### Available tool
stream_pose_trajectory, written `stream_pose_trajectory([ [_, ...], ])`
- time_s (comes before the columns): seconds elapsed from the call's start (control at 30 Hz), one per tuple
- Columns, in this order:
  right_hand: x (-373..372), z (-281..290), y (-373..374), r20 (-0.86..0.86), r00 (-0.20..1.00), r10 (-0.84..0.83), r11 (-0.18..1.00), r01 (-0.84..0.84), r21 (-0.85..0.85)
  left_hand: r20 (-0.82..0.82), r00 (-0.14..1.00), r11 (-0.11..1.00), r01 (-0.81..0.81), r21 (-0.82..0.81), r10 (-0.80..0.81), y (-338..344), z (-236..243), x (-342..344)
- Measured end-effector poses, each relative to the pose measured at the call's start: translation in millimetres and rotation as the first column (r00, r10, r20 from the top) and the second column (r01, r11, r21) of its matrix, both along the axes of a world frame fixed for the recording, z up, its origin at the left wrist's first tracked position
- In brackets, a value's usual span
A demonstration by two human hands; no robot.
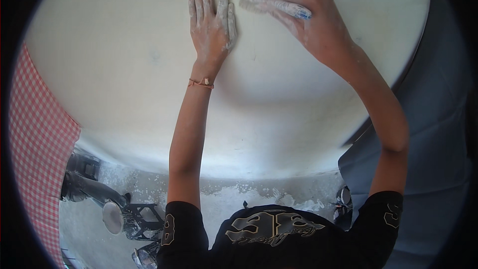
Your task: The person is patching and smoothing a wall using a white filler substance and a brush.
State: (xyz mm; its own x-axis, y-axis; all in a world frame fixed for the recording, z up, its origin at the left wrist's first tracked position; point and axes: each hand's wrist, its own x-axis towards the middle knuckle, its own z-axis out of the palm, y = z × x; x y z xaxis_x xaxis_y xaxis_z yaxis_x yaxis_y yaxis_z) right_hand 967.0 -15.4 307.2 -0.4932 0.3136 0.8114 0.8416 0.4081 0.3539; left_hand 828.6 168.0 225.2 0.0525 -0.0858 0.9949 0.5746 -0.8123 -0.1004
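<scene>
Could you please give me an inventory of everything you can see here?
Pale panel: 1, cream-white, across the upper view
Brush: 1, white and blue handle, in the right hand
Checked cloth: 1, red and white, left edge
Plain cloth: 1, blue-grey, right side
Floor: 1, grey with white residue, below the panel
Dark clutter: count unclear, mostly black, lower left
Round disc: 1, pale grey, lower left
Shirt: 1, black with printing, bottom
Bracelet: 1, reddish-brown, left wrist
Left hand: 1, whitened fingers, on the panel
Right hand: 1, partly whitened, around the brush
</scene>
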Motion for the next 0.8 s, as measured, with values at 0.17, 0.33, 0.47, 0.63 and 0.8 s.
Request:
stream_pose_trajectory([
  [0.17, -22, 33, -10, 0.168, 0.980, -0.108, 0.987, 0.085, 0.139, -0.061, 0.991, 0.991, -0.126, -0.052, 0.122, -2, 42, -12],
  [0.33, -29, 2, 7, 0.331, 0.917, -0.221, 0.972, 0.180, 0.152, -0.072, 0.991, 0.993, 0.106, -0.048, -0.110, -17, 44, -23],
  [0.47, -38, -22, 3, 0.234, 0.964, -0.125, 0.975, 0.164, -0.153, -0.122, 0.986, 0.966, -0.136, -0.221, 0.111, -2, 36, -24],
  [0.63, -31, -14, 10, -0.088, 0.991, -0.103, 0.857, 0.043, -0.514, 0.046, 0.999, 0.999, -0.025, 0.035, 0.024, 11, 10, -24],
  [0.8, -34, 15, 11, 0.025, 0.998, -0.063, 0.978, 0.067, -0.199, 0.034, 0.999, 0.999, 0.024, 0.029, -0.024, 12, 12, -25],
])
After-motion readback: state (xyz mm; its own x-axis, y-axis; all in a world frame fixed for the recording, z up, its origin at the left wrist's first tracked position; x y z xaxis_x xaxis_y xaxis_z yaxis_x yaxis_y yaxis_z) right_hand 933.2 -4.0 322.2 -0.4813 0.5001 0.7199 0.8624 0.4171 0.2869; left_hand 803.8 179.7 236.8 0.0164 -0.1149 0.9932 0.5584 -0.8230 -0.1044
